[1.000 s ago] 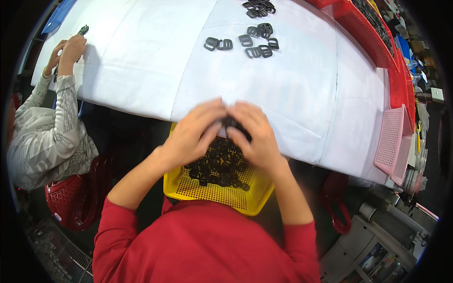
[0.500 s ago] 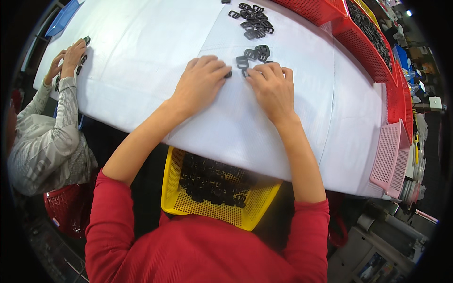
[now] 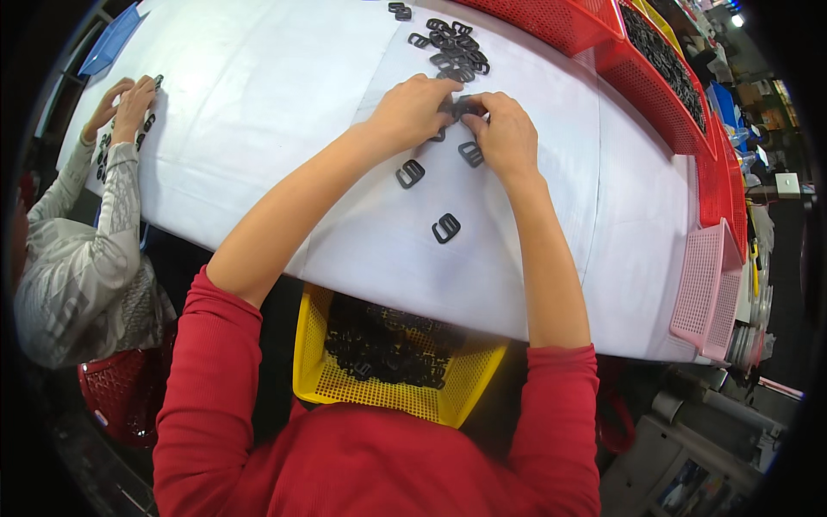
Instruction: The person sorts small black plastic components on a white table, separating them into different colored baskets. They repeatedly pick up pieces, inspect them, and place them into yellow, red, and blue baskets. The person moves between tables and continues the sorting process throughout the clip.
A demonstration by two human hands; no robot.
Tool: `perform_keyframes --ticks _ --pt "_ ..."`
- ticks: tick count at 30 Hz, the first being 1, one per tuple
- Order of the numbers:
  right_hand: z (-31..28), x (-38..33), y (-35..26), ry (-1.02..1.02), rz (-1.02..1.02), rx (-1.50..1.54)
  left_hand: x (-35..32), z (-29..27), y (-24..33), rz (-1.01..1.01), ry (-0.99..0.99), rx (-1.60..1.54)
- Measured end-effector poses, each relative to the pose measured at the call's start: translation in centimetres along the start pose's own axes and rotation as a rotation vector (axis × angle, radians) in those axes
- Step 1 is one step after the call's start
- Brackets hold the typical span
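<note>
Above the white tabletop, my left hand [image 3: 415, 112] and my right hand [image 3: 506, 136] come close together. Their fingers are closed on black plastic buckles [image 3: 458, 107], partly hidden by the fingertips. One loose buckle [image 3: 470, 154] lies against the right hand's thumb side, and another peeks out under the left fingers. Nearer to me on the cloth are two separate buckles, one [image 3: 411, 174] below my left wrist and one [image 3: 446, 228] closer to the table edge. Just beyond my hands is a loose pile of buckles [image 3: 455, 50].
A yellow basket [image 3: 345, 389] holding many black pieces sits below the table edge, before my body. Red baskets [image 3: 655, 108] and a pink basket [image 3: 708, 289] line the right side. A co-worker's hands [image 3: 129, 108] handle black pieces at far left, near a blue tray [image 3: 110, 41].
Both hands have moved away from me and closer together, meeting at the near side of the pile. Two buckles now lie on the cloth nearer to me. A small group shows at the top.
</note>
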State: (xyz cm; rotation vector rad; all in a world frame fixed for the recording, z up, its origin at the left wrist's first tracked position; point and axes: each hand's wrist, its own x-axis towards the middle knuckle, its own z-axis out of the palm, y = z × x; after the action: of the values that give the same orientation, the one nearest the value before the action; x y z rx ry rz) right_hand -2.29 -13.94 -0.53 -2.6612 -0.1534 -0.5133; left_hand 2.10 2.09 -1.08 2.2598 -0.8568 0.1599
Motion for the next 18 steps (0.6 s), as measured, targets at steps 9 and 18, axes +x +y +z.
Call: perform_keyframes --ticks 9,18 --pt "-2.3 -2.6 -2.2 0.172 0.217 0.641 -0.6 -3.2 2.1 -0.454 -0.233 -0.837" --pt "-2.6 -10.1 -5.6 0.151 0.063 0.623 -8.5 -3.9 5.0 -0.633 -0.141 -0.932"
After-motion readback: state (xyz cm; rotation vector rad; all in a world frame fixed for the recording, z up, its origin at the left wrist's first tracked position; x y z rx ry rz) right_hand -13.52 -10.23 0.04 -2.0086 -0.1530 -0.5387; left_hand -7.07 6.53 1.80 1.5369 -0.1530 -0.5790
